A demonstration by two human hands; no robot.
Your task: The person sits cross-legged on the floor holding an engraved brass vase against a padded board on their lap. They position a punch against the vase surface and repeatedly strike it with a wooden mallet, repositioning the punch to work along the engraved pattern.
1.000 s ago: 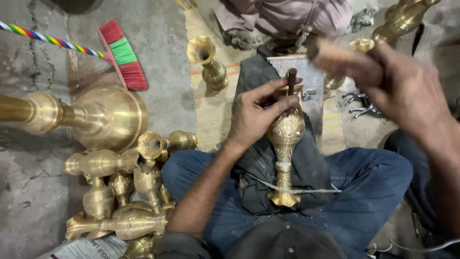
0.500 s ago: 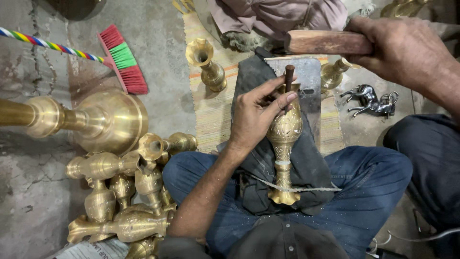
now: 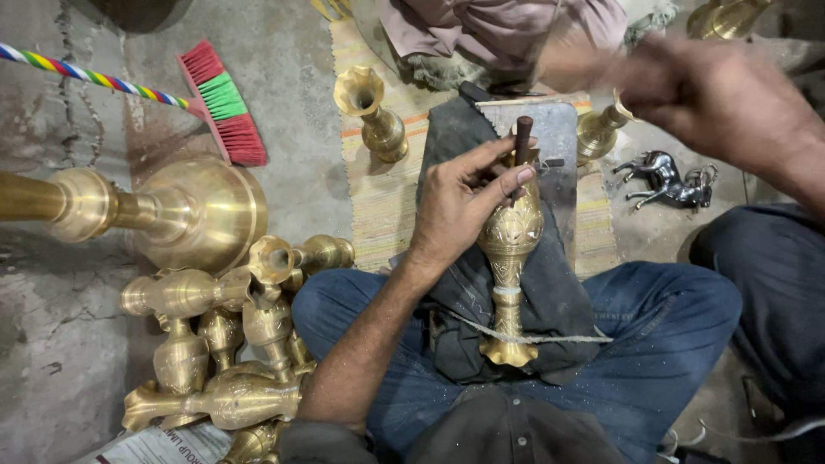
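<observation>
The brass vase (image 3: 509, 258) lies on a dark cloth (image 3: 550, 301) over the person's lap, neck toward the body, tied w/ a string (image 3: 550, 338). The left hand (image 3: 460, 202) rests on its round end, fingers closed around a thin punch (image 3: 522, 142) standing on the metal. The right hand (image 3: 713, 94) is raised at upper right, blurred; it seems clenched, but on what I cannot tell. More vases (image 3: 223, 335) lie on the floor at left, near a broom (image 3: 219, 99).

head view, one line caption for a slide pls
Seated worker's left hand steadies a dark punch on an engraved brass vase in the lap, blurred right hand raised above.
</observation>
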